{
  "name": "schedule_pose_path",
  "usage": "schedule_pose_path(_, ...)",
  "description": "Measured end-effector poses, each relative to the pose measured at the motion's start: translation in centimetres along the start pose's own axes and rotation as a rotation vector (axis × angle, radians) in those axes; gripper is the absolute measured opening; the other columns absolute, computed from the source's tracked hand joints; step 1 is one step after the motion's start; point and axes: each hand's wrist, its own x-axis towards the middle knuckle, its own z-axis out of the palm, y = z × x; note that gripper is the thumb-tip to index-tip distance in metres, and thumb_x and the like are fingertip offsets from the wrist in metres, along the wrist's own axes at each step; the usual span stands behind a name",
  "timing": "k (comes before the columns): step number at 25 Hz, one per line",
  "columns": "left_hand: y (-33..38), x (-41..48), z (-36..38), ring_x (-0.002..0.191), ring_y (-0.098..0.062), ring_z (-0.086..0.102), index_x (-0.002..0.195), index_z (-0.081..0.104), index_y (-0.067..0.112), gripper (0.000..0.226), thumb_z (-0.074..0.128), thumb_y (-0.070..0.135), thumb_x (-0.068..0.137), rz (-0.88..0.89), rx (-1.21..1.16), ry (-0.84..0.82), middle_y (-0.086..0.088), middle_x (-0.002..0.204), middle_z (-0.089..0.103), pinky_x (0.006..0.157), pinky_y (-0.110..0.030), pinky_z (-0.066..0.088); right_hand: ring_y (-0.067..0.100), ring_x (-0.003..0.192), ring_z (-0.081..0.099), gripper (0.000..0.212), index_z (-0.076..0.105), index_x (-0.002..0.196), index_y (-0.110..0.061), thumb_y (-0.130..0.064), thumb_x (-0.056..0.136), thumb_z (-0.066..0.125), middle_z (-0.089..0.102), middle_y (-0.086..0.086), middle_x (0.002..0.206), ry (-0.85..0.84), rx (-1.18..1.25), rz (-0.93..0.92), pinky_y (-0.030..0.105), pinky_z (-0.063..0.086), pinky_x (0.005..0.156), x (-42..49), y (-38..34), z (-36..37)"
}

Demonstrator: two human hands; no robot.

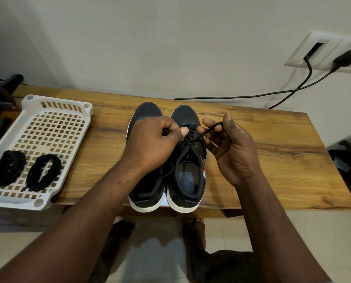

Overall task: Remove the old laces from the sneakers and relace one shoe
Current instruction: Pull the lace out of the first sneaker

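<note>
Two dark sneakers with white soles stand side by side on the wooden table, toes away from me: the left sneaker and the right sneaker. A black lace runs through the right sneaker's eyelets. My left hand reaches across the left sneaker and pinches the lace at the right shoe's upper eyelets. My right hand holds the lace's free end, pulled taut up and to the right. Another loop of lace hangs between the shoes.
A white perforated plastic tray sits at the table's left with two coiled black laces in it. Black cables run from a wall socket behind the table. My bare feet show on the floor below.
</note>
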Motion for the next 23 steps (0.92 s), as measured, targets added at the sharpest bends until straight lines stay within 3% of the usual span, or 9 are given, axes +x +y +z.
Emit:
schedule_pose_path(5, 0.1, 0.5, -0.1, 0.068, 0.0, 0.065, 0.074, 0.072, 0.024, 0.026, 0.07, 0.031, 0.099, -0.018, -0.077, 0.08, 0.009, 0.072, 0.072, 0.069, -0.019, 0.045, 0.013, 0.069, 0.061, 0.034, 0.057, 0.083, -0.02, -0.047, 0.102, 0.056, 0.068, -0.001, 0.083, 0.155, 0.135, -0.002, 0.025, 0.047, 0.065, 0.5, 0.2, -0.2)
schedule_pose_path(9, 0.0, 1.6, -2.3, 0.095, -0.03, 0.076, 0.084, 0.062, 0.015, 0.028, 0.054, 0.026, 0.108, -0.187, -0.842, 0.184, -0.011, 0.099, 0.08, 0.09, -0.042, 0.061, 0.007, 0.056, 0.047, 0.034, 0.058, 0.084, -0.024, -0.049, 0.106, 0.054, 0.057, -0.008, 0.073, 0.364, 0.245, -0.034, 0.023, 0.036, 0.059, 0.9, -0.4, -1.9)
schedule_pose_path(11, 0.3, 1.5, -2.9, 0.079, -0.026, 0.075, 0.088, 0.056, 0.015, 0.027, 0.05, 0.029, 0.11, -0.246, -1.141, 0.111, -0.009, 0.09, 0.078, 0.085, -0.043, 0.063, 0.006, 0.054, 0.044, 0.031, 0.062, 0.087, -0.023, -0.046, 0.107, 0.055, 0.057, -0.008, 0.071, 0.411, -0.006, -0.046, 0.023, 0.035, 0.056, 0.8, -0.2, -2.1)
schedule_pose_path(13, 0.5, 1.4, -3.0, 0.052, -0.013, 0.052, 0.087, 0.055, 0.018, 0.025, 0.055, 0.032, 0.107, -0.273, -1.179, 0.092, 0.002, 0.067, 0.06, 0.063, -0.032, 0.057, 0.006, 0.056, 0.044, 0.028, 0.068, 0.087, -0.02, -0.039, 0.106, 0.06, 0.058, -0.009, 0.068, 0.38, -0.297, -0.093, 0.023, 0.037, 0.056, 0.7, 0.5, -1.6)
schedule_pose_path(14, 0.5, 1.4, -3.0, 0.048, -0.01, 0.041, 0.088, 0.056, 0.02, 0.023, 0.059, 0.034, 0.106, -0.243, -1.024, 0.102, 0.003, 0.062, 0.05, 0.055, -0.027, 0.048, 0.006, 0.059, 0.049, 0.027, 0.072, 0.088, -0.019, -0.037, 0.105, 0.063, 0.06, -0.011, 0.068, 0.34, -0.435, -0.125, 0.024, 0.04, 0.059, 0.7, 0.6, -1.3)
schedule_pose_path(16, 0.1, 1.2, -2.8, 0.052, -0.01, 0.045, 0.105, 0.058, 0.027, 0.019, 0.071, 0.039, 0.098, -0.078, -0.372, 0.095, 0.006, 0.065, 0.051, 0.054, -0.026, 0.041, 0.005, 0.073, 0.066, 0.026, 0.076, 0.085, -0.022, -0.042, 0.1, 0.068, 0.072, -0.012, 0.075, 0.229, -0.749, -0.167, 0.032, 0.053, 0.07, 0.8, 0.7, -1.5)
schedule_pose_path(19, 0.3, 0.4, -1.9, 0.082, -0.013, 0.063, 0.136, 0.049, 0.046, 0.052, 0.07, 0.06, 0.09, 0.184, 0.511, -0.107, 0.013, 0.088, 0.063, 0.066, -0.03, 0.047, 0.017, 0.081, 0.073, 0.045, 0.077, 0.08, -0.024, -0.067, 0.087, 0.068, 0.077, -0.004, 0.08, 0.009, -1.079, -0.091, 0.05, 0.061, 0.08, 0.3, 0.3, -2.1)
schedule_pose_path(21, 0.6, 0.2, -1.3, 0.094, -0.013, 0.058, 0.127, 0.063, 0.047, 0.039, 0.064, 0.064, 0.093, 0.253, 0.741, -0.133, 0.016, 0.093, 0.054, 0.067, -0.032, 0.041, 0.026, 0.083, 0.073, 0.045, 0.077, 0.08, -0.02, -0.065, 0.085, 0.072, 0.077, 0.002, 0.081, -0.11, -1.091, -0.027, 0.056, 0.059, 0.083, 0.0, -0.2, -2.6)
schedule_pose_path(23, 0.3, 0.5, -1.1, 0.091, -0.011, 0.052, 0.111, 0.074, 0.039, 0.025, 0.065, 0.056, 0.095, 0.237, 0.675, -0.109, 0.015, 0.088, 0.046, 0.067, -0.03, 0.035, 0.028, 0.084, 0.071, 0.028, 0.075, 0.081, -0.015, -0.041, 0.091, 0.078, 0.075, 0.006, 0.083, -0.164, -1.018, -0.023, 0.054, 0.059, 0.084, 0.0, -0.5, -3.2)
